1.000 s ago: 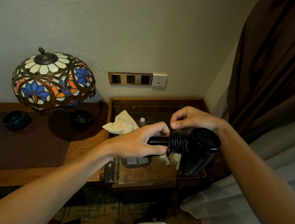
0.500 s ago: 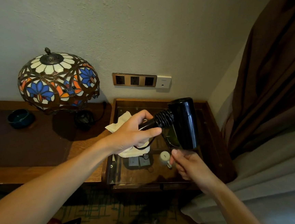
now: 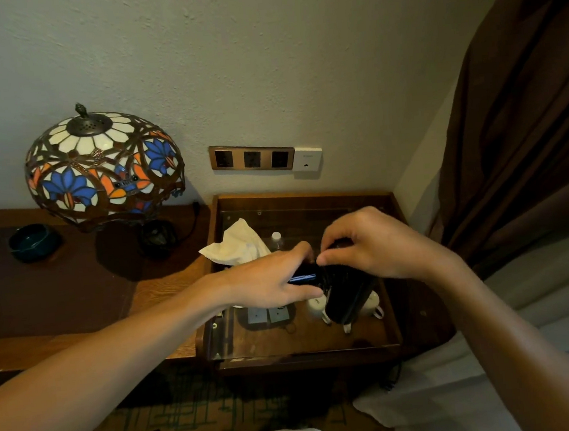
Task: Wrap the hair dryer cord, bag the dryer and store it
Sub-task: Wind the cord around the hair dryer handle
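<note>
A black hair dryer (image 3: 347, 295) hangs in the air above the glass-topped side table (image 3: 308, 345), barrel pointing down toward me. My left hand (image 3: 275, 279) grips its handle, which lies level and points left. My right hand (image 3: 371, 245) is closed over the top of the dryer where handle meets body, thumb and fingers pinching the black cord there. The wrapped cord is mostly hidden under both hands. No bag is in view.
A white cloth (image 3: 236, 245), a small bottle (image 3: 276, 238) and white cups (image 3: 318, 307) show under the table's glass. A stained-glass lamp (image 3: 103, 166) and a dark bowl (image 3: 32, 242) stand on the wooden desk at left. Wall sockets (image 3: 252, 158) sit behind, brown curtains (image 3: 526, 125) at right.
My right hand rose from under the dryer to its top and closed on the cord. The dryer swung from upright to hanging barrel-down and moved lower.
</note>
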